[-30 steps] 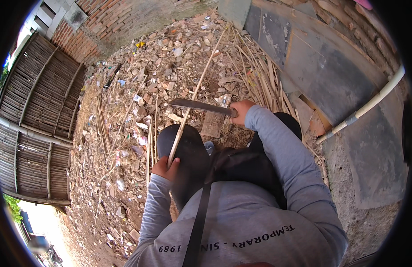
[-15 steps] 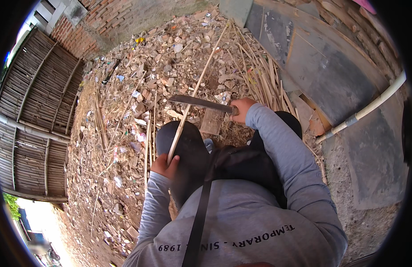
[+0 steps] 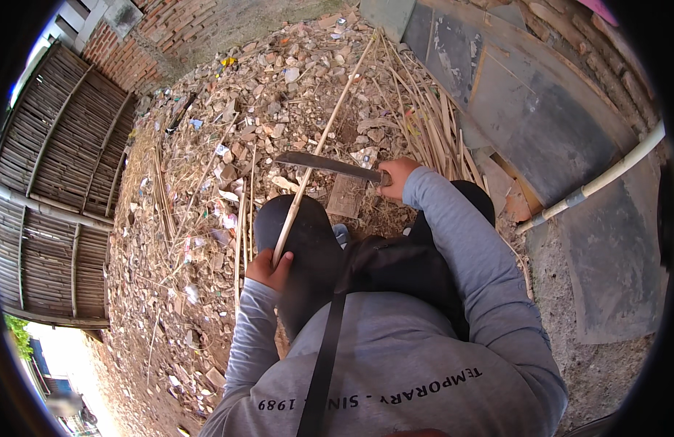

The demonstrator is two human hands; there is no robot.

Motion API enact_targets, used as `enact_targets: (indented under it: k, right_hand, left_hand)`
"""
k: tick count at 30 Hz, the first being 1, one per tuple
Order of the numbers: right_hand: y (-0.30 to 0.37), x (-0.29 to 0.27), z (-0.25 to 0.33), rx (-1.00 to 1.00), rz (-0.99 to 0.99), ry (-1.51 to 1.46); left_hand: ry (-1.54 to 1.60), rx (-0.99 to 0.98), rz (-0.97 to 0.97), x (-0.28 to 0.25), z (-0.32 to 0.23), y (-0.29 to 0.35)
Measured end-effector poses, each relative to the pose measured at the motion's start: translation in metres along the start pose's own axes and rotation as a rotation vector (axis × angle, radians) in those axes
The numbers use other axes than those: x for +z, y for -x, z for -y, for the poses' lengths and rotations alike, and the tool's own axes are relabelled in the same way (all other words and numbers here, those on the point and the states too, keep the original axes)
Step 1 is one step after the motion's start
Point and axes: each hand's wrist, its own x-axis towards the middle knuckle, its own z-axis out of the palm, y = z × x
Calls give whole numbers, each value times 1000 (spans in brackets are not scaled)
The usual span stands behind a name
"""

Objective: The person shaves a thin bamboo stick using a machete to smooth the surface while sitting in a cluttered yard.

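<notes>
the ground (image 3: 151, 364) is rough and brown, full of broken stones, bits of brick, dry grass and scraps of trash. a brick wall (image 3: 133, 62) stands at the far end, a fence of thin sticks (image 3: 53, 178) is on the left, and big gray boards (image 3: 548, 138) are on the right, near a pale pole (image 3: 606, 178). the left hand (image 3: 270, 269) is closed around the near end of a long thin stick (image 3: 330, 130), which passes over the left knee (image 3: 311, 226) and points away from the person, leaning right. the right hand (image 3: 397, 178) grips the handle of a big knife (image 3: 333, 165), and its long blade points left across the stick, but i cannot tell if they touch
</notes>
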Motion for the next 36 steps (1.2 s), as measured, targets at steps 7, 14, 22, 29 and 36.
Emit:
enact_targets:
  k: [7, 14, 22, 29, 36]
  right_hand:
    - [1, -1, 2, 9, 5, -3]
    - [2, -4, 3, 20, 26, 19]
    - [2, -4, 4, 54, 52, 26]
    - [2, 4, -5, 0, -12, -1]
    - [4, -4, 0, 8, 34, 3]
  left_hand:
    - [14, -10, 9, -1, -3, 2]
    - [22, 11, -19, 3, 2, 0]
    - [16, 39, -37, 4, 2, 0]
    - [2, 50, -53, 4, -1, 0]
    - [19, 70, -84, 11, 7, -2]
